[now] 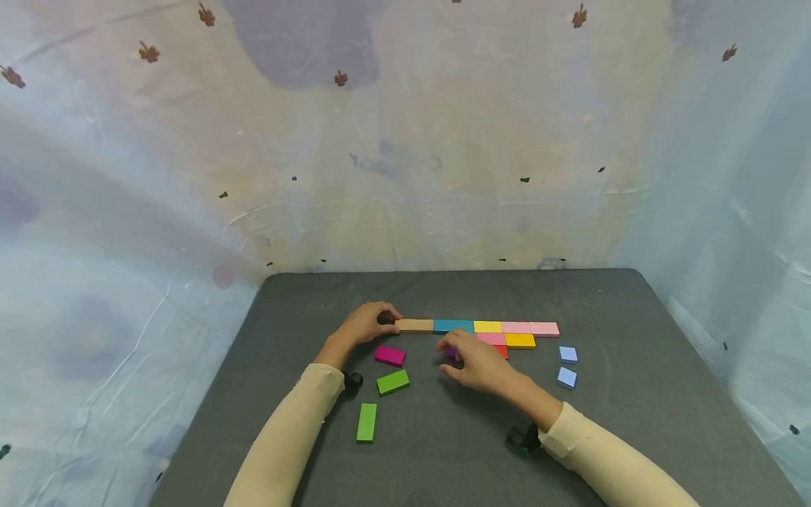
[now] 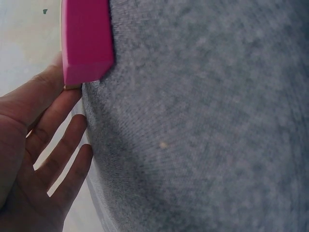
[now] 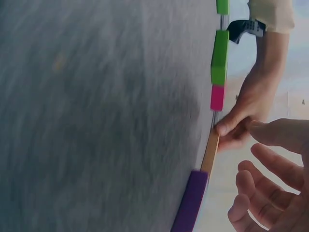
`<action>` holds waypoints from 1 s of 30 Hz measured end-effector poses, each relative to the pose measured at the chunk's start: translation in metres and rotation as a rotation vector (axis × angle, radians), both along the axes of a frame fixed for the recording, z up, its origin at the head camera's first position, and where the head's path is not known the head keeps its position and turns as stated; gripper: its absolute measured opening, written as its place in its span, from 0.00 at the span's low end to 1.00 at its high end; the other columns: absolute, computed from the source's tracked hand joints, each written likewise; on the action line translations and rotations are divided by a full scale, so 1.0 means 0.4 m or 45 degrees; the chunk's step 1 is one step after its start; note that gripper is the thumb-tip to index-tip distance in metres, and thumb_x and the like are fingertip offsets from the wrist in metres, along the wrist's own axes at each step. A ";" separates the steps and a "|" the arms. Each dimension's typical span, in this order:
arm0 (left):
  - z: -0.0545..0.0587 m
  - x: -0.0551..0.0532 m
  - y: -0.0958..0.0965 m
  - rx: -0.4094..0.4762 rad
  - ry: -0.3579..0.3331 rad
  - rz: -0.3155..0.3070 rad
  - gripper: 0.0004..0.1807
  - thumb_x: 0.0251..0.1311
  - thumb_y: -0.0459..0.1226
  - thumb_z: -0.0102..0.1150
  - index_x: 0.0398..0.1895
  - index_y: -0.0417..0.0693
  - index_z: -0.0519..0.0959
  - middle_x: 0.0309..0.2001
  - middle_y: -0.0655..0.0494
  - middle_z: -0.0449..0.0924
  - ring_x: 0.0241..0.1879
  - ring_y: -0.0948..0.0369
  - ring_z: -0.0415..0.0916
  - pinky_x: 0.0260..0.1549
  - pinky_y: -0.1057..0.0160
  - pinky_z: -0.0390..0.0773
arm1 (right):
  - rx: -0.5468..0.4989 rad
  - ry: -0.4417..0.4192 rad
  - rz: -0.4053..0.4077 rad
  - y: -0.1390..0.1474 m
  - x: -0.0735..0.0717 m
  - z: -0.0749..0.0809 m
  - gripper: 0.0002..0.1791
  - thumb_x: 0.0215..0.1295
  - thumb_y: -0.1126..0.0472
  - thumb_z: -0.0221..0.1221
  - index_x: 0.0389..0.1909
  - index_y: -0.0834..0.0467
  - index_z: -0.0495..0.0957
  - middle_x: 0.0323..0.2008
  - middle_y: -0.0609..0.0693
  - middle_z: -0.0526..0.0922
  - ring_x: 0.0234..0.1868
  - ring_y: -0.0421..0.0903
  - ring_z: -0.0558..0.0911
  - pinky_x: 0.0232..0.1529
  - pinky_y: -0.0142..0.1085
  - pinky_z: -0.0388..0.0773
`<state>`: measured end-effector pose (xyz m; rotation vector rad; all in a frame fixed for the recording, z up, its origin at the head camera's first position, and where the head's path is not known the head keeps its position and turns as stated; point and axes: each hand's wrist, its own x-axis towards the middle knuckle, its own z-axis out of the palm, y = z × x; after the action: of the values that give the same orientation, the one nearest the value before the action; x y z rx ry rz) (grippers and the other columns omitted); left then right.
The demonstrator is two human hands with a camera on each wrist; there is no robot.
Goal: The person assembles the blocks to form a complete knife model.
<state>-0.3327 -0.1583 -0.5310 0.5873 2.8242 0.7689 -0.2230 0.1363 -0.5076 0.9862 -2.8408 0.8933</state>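
My left hand (image 1: 366, 324) is at the left end of a tan block (image 1: 415, 325), its thumb and index finger pinching that end. In the left wrist view, a magenta block (image 2: 88, 41) hides most of this contact. My right hand (image 1: 478, 362) hovers in front of the row with loosely bent fingers and holds nothing. Under its fingers lies a purple block (image 1: 452, 351), partly hidden; the right wrist view shows the purple block (image 3: 190, 203) apart from the fingers. The back row continues with a blue block (image 1: 453, 325), a yellow block (image 1: 488, 327) and two pink blocks (image 1: 516, 327).
A second row has a pink block (image 1: 491, 339) and an orange block (image 1: 520, 341), with a red block (image 1: 500, 350) before them. Two green blocks (image 1: 366, 422) lie at the left, and two light-blue pieces (image 1: 567, 354) at the right. A patterned curtain (image 1: 405, 176) surrounds the grey table (image 1: 443, 458).
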 end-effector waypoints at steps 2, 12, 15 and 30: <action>-0.003 0.000 -0.001 0.002 -0.003 -0.001 0.13 0.67 0.44 0.75 0.52 0.57 0.88 0.49 0.61 0.89 0.54 0.58 0.84 0.67 0.46 0.75 | -0.021 -0.025 0.022 -0.013 0.003 -0.003 0.18 0.68 0.60 0.74 0.55 0.58 0.83 0.50 0.51 0.84 0.41 0.48 0.81 0.41 0.36 0.81; 0.000 -0.001 -0.002 0.003 0.005 -0.016 0.13 0.67 0.44 0.75 0.52 0.56 0.88 0.50 0.60 0.89 0.55 0.55 0.83 0.72 0.42 0.69 | -0.019 -0.131 0.107 -0.074 0.009 -0.014 0.19 0.69 0.58 0.74 0.58 0.57 0.83 0.51 0.51 0.84 0.40 0.40 0.78 0.43 0.34 0.82; 0.001 -0.001 -0.003 0.012 -0.006 -0.018 0.13 0.68 0.44 0.74 0.53 0.56 0.88 0.50 0.60 0.89 0.56 0.55 0.83 0.68 0.43 0.73 | 0.002 -0.129 0.126 -0.093 0.011 -0.015 0.20 0.69 0.58 0.74 0.58 0.57 0.83 0.51 0.50 0.84 0.40 0.39 0.78 0.42 0.34 0.81; 0.001 0.002 -0.002 0.017 0.004 -0.022 0.13 0.67 0.44 0.75 0.53 0.56 0.88 0.50 0.60 0.89 0.55 0.56 0.84 0.65 0.45 0.77 | 0.110 -0.158 0.196 -0.165 0.010 -0.032 0.22 0.69 0.55 0.74 0.61 0.54 0.84 0.52 0.46 0.81 0.39 0.36 0.76 0.41 0.32 0.77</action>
<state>-0.3319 -0.1590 -0.5306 0.6144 2.8152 0.7852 -0.2189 0.0705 -0.5202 1.2153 -2.9624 0.8793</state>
